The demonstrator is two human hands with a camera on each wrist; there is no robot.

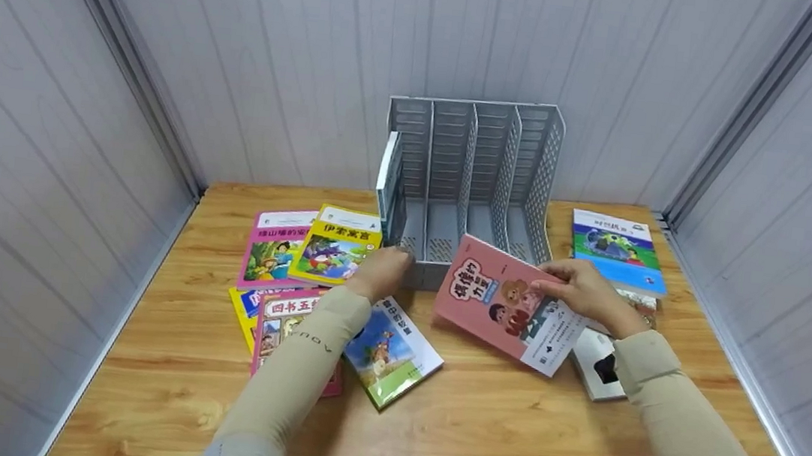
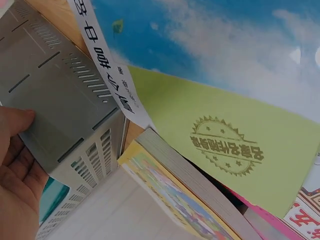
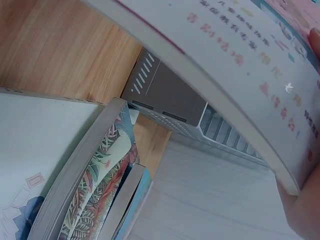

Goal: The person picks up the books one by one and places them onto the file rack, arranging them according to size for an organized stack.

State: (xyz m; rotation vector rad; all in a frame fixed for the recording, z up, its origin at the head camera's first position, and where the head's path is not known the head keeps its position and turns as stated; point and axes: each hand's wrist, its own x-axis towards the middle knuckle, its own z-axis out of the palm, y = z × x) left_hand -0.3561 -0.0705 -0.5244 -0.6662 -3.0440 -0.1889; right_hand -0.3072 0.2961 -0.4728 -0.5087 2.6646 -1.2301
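Note:
My right hand grips a pink paperback book by its right edge, thumb on the cover, tilted in front of the rack. In the right wrist view the book's pale lower cover fills the upper right. My left hand holds the front left corner of a grey four-slot file rack. In the left wrist view its thumb lies on the rack's grey panel, fingers curled at the edge. One thin book stands upright in the leftmost slot. A blue-and-green book lies below the left wrist.
Left of the rack lie a yellow book, a magenta book and a red book, overlapping. At the right are a blue-and-green book and a white book. Panelled walls enclose the wooden table.

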